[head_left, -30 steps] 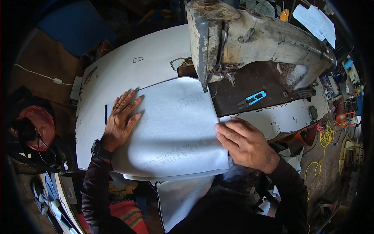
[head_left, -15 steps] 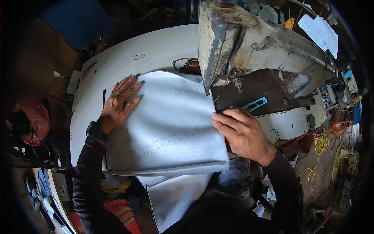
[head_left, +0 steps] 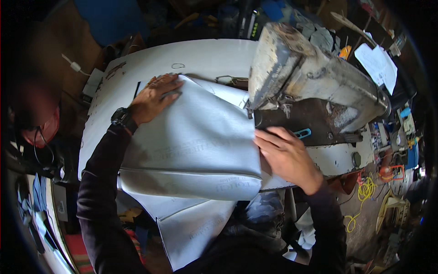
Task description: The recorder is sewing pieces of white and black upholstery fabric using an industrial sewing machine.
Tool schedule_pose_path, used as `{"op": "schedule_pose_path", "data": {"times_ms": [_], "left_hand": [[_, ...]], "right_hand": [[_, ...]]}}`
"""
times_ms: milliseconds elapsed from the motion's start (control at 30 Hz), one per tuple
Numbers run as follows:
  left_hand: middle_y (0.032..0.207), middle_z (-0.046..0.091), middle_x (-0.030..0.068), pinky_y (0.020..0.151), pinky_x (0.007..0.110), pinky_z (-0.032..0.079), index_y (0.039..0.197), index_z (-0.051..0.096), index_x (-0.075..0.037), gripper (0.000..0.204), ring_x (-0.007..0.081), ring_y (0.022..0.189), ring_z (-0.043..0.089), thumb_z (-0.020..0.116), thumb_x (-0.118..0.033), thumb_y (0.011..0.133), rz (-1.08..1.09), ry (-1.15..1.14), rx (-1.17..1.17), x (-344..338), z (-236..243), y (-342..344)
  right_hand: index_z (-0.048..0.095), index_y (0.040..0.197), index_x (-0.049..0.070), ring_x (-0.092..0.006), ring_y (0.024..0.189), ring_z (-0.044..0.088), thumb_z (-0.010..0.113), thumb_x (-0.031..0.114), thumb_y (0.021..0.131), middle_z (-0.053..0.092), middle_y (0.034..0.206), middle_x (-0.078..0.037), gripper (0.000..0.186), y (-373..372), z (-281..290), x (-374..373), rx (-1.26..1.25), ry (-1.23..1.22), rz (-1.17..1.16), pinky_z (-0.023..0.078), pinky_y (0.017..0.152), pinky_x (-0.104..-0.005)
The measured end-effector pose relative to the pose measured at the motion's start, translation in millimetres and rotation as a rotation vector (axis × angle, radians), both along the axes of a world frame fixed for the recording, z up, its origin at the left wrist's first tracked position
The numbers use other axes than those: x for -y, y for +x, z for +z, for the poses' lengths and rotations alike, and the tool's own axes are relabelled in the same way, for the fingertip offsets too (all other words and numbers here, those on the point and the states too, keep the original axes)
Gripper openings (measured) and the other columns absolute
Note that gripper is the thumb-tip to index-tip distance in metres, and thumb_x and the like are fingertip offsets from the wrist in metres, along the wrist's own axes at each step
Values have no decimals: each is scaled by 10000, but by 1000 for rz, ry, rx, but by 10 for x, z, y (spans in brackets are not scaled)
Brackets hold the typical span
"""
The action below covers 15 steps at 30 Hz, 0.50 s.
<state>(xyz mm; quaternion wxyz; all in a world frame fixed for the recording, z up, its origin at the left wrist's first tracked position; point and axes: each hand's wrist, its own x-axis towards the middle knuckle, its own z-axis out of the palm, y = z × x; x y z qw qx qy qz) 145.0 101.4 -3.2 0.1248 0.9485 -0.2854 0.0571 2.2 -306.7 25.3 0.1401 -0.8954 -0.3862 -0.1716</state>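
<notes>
A large pale grey-white sheet of leather-like material (head_left: 200, 123) with faint print lies over the table, its near part folded over and hanging off the edge. My left hand (head_left: 159, 98) lies on its far left part, fingers stretched out over the material. At the sheet's right edge, my right hand (head_left: 287, 155) has its fingertips over the border; the thumb is hidden, and the edge appears held between them. Just beyond the right hand stands an old, worn sewing machine (head_left: 315, 73), its needle area (head_left: 249, 112) at the sheet's right edge.
Blue thread snips (head_left: 303, 133) lie on the machine bed beyond my right hand. The white table (head_left: 137, 66) has chipped edges. Another piece of the pale material (head_left: 194, 233) hangs toward my lap. Yellow cord (head_left: 365, 189) is on the floor at right.
The sheet's far edge has drawn into a slanting fold near the needle. The near fold has grown wider. My left hand has bent its fingers more to the right; the view has shifted slightly.
</notes>
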Motion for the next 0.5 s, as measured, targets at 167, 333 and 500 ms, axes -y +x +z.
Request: {"op": "schedule_pose_path", "data": {"times_ms": [167,333,500], "left_hand": [[1454,640,103,1248,458,395,1366,718,-152,360,323,1444,532,666,-281,1035,-117,21,166,705,164,-195],[1496,631,63,1188,427,462,1366,719,-163,367,289,1390,588,675,-173,1002,-378,48,398,1502,-28,-3],[1322,748,76,1114,420,540,1306,755,-141,362,293,1274,665,682,-62,960,-432,-219,178,1532,-219,257]], "right_hand": [[749,1195,20,-286,1161,656,684,69,870,745,1202,-97,335,-82,312,611,45,-357,-189,545,965,-434],[722,1164,22,-315,1056,648,688,77,905,658,1112,-101,267,233,38,833,44,-476,-168,544,924,-454],[676,1064,12,-383,972,671,681,120,995,676,1006,-186,128,605,-27,625,-171,-86,-234,555,851,-478]]}}
